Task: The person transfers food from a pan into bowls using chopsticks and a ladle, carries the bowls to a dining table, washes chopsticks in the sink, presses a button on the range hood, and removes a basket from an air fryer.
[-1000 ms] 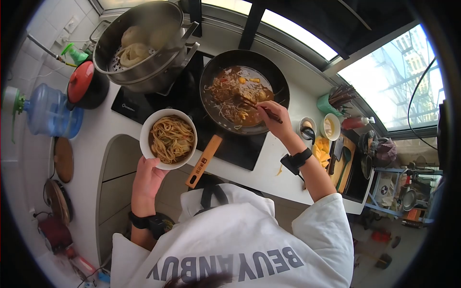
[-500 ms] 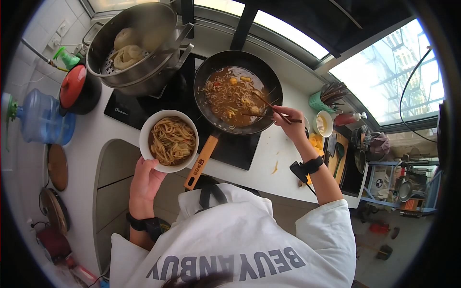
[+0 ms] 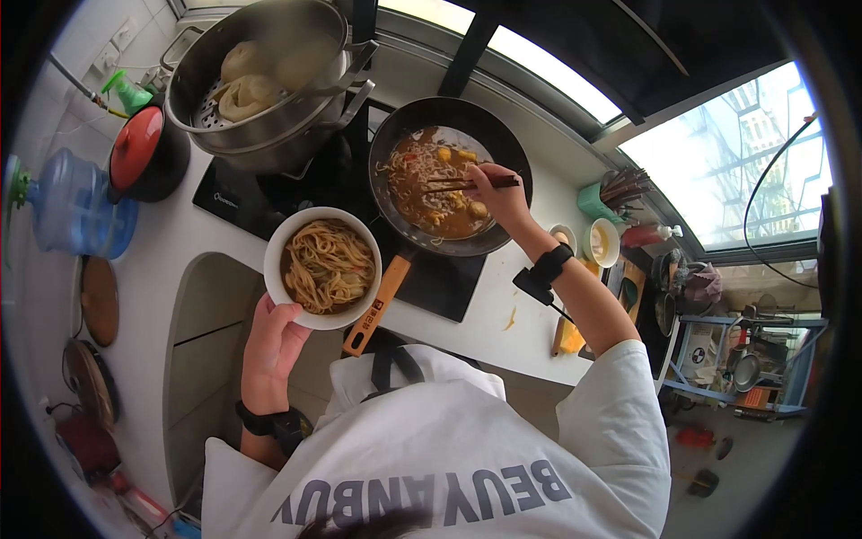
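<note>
My left hand (image 3: 274, 337) holds a white bowl (image 3: 279, 289) of noodles (image 3: 330, 267) by its lower left rim, beside the pan's wooden handle (image 3: 377, 307). Above the dark frying pan (image 3: 384, 202), my right hand (image 3: 499, 199) is closed on a pair of chopsticks (image 3: 452, 184), whose tips reach over the contents. Thin noodles, yellow pieces and brown broth (image 3: 449, 218) lie in the pan, which rests on the black cooktop (image 3: 440, 289).
At the back left a steamer pot (image 3: 269, 135) holds pale buns (image 3: 247, 97); next to it is a red-lidded pot (image 3: 136, 144). Small bowls (image 3: 604, 242), a green chopstick holder (image 3: 597, 203) and a red-capped bottle area (image 3: 648, 235) stand on the right.
My right hand moved right with the chopsticks spread, then back left over the pan, where the chopsticks are now closer together. My left hand still holds the bowl.
</note>
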A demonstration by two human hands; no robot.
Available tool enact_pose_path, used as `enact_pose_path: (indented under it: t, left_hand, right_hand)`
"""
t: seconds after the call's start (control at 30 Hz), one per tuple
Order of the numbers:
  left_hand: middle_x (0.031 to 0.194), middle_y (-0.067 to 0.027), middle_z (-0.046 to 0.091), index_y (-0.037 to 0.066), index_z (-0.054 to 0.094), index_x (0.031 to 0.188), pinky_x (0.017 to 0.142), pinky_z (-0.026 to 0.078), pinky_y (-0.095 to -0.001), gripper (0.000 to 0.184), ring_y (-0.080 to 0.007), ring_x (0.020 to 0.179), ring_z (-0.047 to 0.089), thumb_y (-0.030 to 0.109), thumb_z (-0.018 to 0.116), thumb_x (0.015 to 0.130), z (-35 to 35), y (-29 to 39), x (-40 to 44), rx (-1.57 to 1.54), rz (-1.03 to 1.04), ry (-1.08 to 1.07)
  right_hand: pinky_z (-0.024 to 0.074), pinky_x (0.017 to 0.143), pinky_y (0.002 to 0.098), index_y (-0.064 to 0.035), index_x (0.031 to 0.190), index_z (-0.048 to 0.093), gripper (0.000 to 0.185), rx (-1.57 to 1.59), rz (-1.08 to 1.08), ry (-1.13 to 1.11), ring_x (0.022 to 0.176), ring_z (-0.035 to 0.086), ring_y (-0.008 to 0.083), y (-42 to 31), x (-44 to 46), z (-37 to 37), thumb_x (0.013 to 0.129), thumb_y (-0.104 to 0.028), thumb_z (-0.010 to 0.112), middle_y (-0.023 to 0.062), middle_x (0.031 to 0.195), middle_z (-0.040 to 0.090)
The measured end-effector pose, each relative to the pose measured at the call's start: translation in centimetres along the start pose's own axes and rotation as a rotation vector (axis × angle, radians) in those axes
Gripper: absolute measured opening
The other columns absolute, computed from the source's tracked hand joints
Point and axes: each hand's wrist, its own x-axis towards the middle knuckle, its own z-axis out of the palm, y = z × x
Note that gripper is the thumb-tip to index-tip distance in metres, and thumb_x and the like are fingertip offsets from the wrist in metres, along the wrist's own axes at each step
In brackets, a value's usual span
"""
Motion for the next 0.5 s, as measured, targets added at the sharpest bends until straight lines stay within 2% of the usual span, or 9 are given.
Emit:
enact_pose_path:
  t: [0.07, 0.1, 0.13, 0.2, 0.3, 0.37, 0.5]
  left_hand:
    - [0.123, -0.0164, 0.050, -0.008, 0.037, 0.125, 0.099, 0.042, -0.0382, 0.052, -0.0243, 0.113, 0.052, 0.001, 0.051, 0.076, 0.1, 0.0, 0.0, 0.007, 0.002, 0.009]
    - [0.123, -0.0164, 0.050, -0.008, 0.037, 0.125, 0.099, 0.042, -0.0382, 0.052, -0.0243, 0.113, 0.052, 0.001, 0.051, 0.076, 0.0, -0.1, 0.0, 0.000, 0.003, 0.010]
    - [0.123, -0.0164, 0.050, -0.008, 0.037, 0.125, 0.099, 0.042, -0.0383, 0.051, -0.0242, 0.113, 0.052, 0.001, 0.051, 0.076, -0.1, -0.2, 0.0, -0.002, 0.012, 0.013]
    - [0.123, -0.0164, 0.050, -0.008, 0.037, 0.125, 0.099, 0.042, -0.0384, 0.051, -0.0242, 0.113, 0.052, 0.002, 0.051, 0.076, -0.3, -0.3, 0.0, -0.012, 0.022, 0.023]
    - [0.123, -0.0165, 0.050, -0.008, 0.037, 0.125, 0.099, 0.042, -0.0384, 0.051, -0.0242, 0.113, 0.052, 0.002, 0.051, 0.077, -0.3, -0.4, 0.3, -0.015, 0.025, 0.004]
    - [0.122, -0.0167, 0.050, -0.008, 0.038, 0.125, 0.099, 0.043, -0.0383, 0.051, -0.0239, 0.112, 0.053, 0.002, 0.051, 0.077, -0.4, -0.5, 0.5, -0.029, 0.034, -0.002]
    - [0.122, -0.0167, 0.051, -0.008, 0.039, 0.124, 0.098, 0.043, -0.0380, 0.050, -0.0236, 0.111, 0.053, 0.001, 0.051, 0.077, -0.5, -0.7, 0.7, -0.030, 0.031, 0.014]
  right_hand:
    - [0.0538, 0.059, 0.0215, 0.0041, 0.089, 0.062, 0.017, 0.036, 0.022, -0.047, 0.069, 0.066, 0.0139, -0.6, -0.1, -0.3, 0.090, -0.013, 0.059, 0.0089, 0.082, 0.066]
    - [0.0533, 0.060, 0.0212, 0.0040, 0.090, 0.064, 0.019, 0.038, 0.042, -0.039, 0.069, 0.066, 0.0135, -1.9, -0.6, -1.0, 0.090, -0.015, 0.059, 0.0094, 0.083, 0.067]
    - [0.0533, 0.060, 0.0212, 0.0040, 0.090, 0.064, 0.019, 0.032, 0.044, -0.045, 0.069, 0.066, 0.0135, -2.9, -1.1, -2.2, 0.090, -0.015, 0.059, 0.0094, 0.083, 0.067]
    - [0.0540, 0.062, 0.0231, 0.0057, 0.085, 0.065, 0.021, -0.212, -0.009, 0.086, 0.069, 0.066, 0.0133, -4.0, -2.0, -4.2, 0.088, -0.014, 0.060, 0.0093, 0.075, 0.066]
    - [0.0534, 0.060, 0.0230, 0.0057, 0.086, 0.065, 0.021, -0.309, 0.037, 0.033, 0.067, 0.065, 0.0134, -2.2, -2.8, -4.7, 0.089, -0.014, 0.060, 0.0090, 0.076, 0.066]
    - [0.0519, 0.059, 0.0222, 0.0056, 0.087, 0.065, 0.020, -0.193, 0.016, 0.045, 0.066, 0.065, 0.0128, -0.1, -2.6, -2.8, 0.088, -0.013, 0.060, 0.0085, 0.078, 0.067]
    - [0.0515, 0.059, 0.0207, 0.0045, 0.092, 0.066, 0.018, 0.019, 0.003, 0.010, 0.067, 0.064, 0.0112, -0.3, -1.2, -1.6, 0.087, -0.012, 0.062, 0.0081, 0.081, 0.068]
